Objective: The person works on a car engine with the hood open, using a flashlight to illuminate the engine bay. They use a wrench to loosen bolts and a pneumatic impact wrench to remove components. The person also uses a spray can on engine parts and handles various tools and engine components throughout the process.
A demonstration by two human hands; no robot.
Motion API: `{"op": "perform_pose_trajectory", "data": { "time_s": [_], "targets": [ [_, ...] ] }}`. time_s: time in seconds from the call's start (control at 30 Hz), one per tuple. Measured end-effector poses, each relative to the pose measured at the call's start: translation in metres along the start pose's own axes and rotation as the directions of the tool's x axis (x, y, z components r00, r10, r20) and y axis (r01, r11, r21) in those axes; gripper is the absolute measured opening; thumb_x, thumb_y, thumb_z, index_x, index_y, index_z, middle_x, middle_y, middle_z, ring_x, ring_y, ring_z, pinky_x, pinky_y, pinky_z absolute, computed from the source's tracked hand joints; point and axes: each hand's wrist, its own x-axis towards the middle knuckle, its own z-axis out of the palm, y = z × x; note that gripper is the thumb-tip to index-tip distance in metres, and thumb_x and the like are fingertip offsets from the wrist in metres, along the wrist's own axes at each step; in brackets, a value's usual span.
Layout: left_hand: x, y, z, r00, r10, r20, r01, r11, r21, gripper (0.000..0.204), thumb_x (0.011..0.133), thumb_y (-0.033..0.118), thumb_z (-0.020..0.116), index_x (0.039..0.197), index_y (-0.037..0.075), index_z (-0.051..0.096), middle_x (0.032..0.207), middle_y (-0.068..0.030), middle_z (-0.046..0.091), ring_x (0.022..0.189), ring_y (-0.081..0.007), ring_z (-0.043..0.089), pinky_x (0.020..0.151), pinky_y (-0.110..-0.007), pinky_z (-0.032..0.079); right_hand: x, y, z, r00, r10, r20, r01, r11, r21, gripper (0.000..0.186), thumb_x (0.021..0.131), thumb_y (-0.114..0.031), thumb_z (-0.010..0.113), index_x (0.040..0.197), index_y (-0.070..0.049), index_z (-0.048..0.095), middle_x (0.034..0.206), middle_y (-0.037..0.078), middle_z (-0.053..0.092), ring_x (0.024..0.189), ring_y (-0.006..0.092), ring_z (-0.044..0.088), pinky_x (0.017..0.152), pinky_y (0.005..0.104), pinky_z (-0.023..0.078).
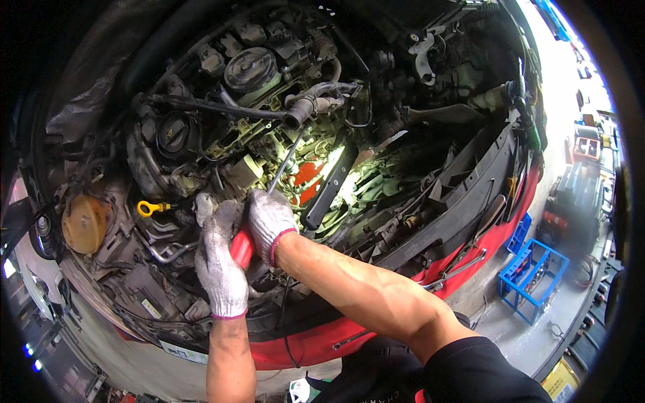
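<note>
White gloves with pink cuffs cover both hands over the engine bay. My left hand [223, 262] is closed round the red handle [242, 248] of a long screwdriver. Close beside it, my right hand [271, 221] is closed where the handle meets the shaft. The thin metal shaft [287, 161] slants up and away, its far end near a hose fitting [300, 113]; the tip is hidden. Right of the shaft lies a black work light [330, 188], brightly lighting the hoses and metal around it. A red patch [309, 176] shows beneath the light; I cannot tell what it is.
A yellow dipstick ring [153, 208] and a yellowed fluid reservoir [86, 225] lie left. A wrench [463, 266] rests on the red front edge [312, 341]. The round oil cap [173, 134] sits farther back. A blue crate [534, 279] stands on the floor at right.
</note>
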Motion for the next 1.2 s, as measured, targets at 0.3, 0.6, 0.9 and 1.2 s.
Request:
{"op": "perform_pose_trajectory", "data": {
  "time_s": [0.3,0.6,0.9,1.2],
  "targets": [
    [0.014,0.017,0.013,0.970,-0.161,-0.184,0.098,0.946,-0.309,0.053,0.104,0.043,0.048,0.134,-0.001,0.053,0.127,-0.0134,0.063,0.112,-0.0252,0.062,0.104,-0.039,0.046,-0.008,-0.014,-0.002,0.991,-0.013,0.132,-0.019,0.971,0.236,0.042,0.096,-0.035,0.049,0.099,0.005,0.062,0.088,0.024,0.063,0.077,0.0295,0.057,0.078,0.0429,0.047],
    [0.020,-0.003,-0.009,0.869,0.494,-0.035,-0.466,0.838,0.283,0.063,0.104,0.052,0.034,0.141,0.002,0.043,0.146,-0.0184,0.048,0.137,-0.0291,0.045,0.116,-0.049,0.029,-0.001,-0.007,0.012,0.975,0.028,0.221,-0.128,0.882,0.453,0.040,0.094,-0.031,0.047,0.082,0.003,0.062,0.074,0.019,0.064,0.069,0.0321,0.061,0.065,0.0453,0.046],
    [0.021,-0.002,0.002,0.912,0.395,-0.108,-0.379,0.915,0.141,0.059,0.106,0.040,0.031,0.143,-0.003,0.044,0.144,-0.0191,0.050,0.129,-0.0298,0.054,0.108,-0.039,0.043,0.022,0.011,0.019,0.993,-0.086,0.086,0.072,0.985,0.157,0.037,0.097,-0.031,0.043,0.080,-0.003,0.058,0.071,0.014,0.063,0.066,0.0252,0.063,0.065,0.0409,0.050],
    [0.015,-0.012,-0.019,0.923,0.361,-0.131,-0.346,0.930,0.123,0.052,0.103,0.036,0.046,0.139,-0.001,0.050,0.142,-0.0169,0.052,0.130,-0.0240,0.051,0.110,-0.040,0.041,-0.008,-0.017,0.009,0.977,-0.066,0.203,0.000,0.952,0.306,0.020,0.095,-0.020,0.048,0.088,-0.005,0.057,0.074,0.011,0.061,0.065,0.0227,0.062,0.060,0.0368,0.051]
  ]
}}
